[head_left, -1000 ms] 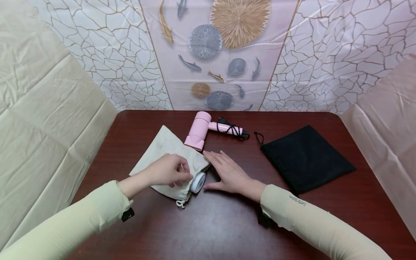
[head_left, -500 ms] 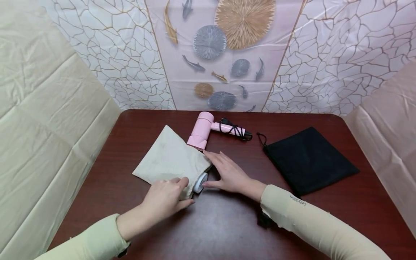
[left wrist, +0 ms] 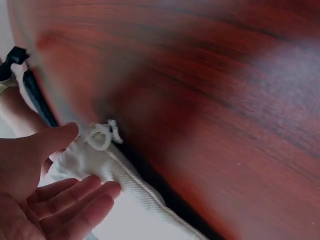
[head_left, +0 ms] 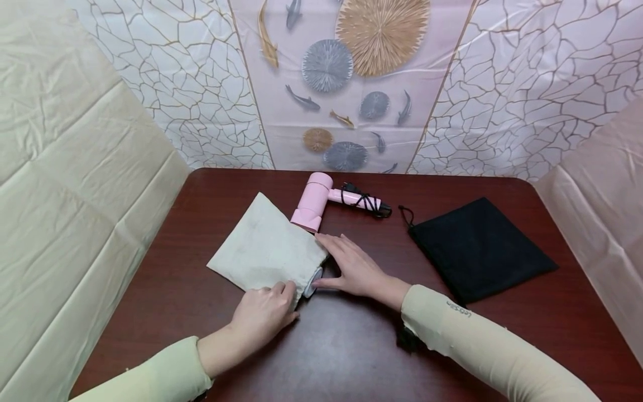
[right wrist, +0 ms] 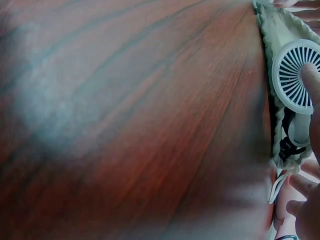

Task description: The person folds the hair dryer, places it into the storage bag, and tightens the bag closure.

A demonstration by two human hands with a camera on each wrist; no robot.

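Observation:
A beige drawstring bag point(head_left: 266, 240) lies flat, its mouth facing right. A white appliance with a round slatted end point(right wrist: 292, 75) and a short handle point(right wrist: 300, 131) sits partly inside that mouth; the rest is hidden. My left hand point(head_left: 266, 310) holds the bag's near mouth corner, fingers curled over the fabric. In the left wrist view, a white cord loop point(left wrist: 101, 137) lies by that hand's thumb. My right hand point(head_left: 354, 268) has nearly straight fingers resting on the bag's far mouth corner. Its thumb point(right wrist: 311, 82) presses against the slatted end.
A pink hair dryer point(head_left: 311, 204), black cord wrapped round its handle, lies just beyond the bag. To the right is a flat black drawstring bag point(head_left: 482, 251). The dark red wooden table point(head_left: 346, 357) has fabric walls behind it and on both sides.
My left hand has come down and towards me from above the bag's mouth to its near corner, where its fingers have closed in on the edge. The right hand stays nearly still.

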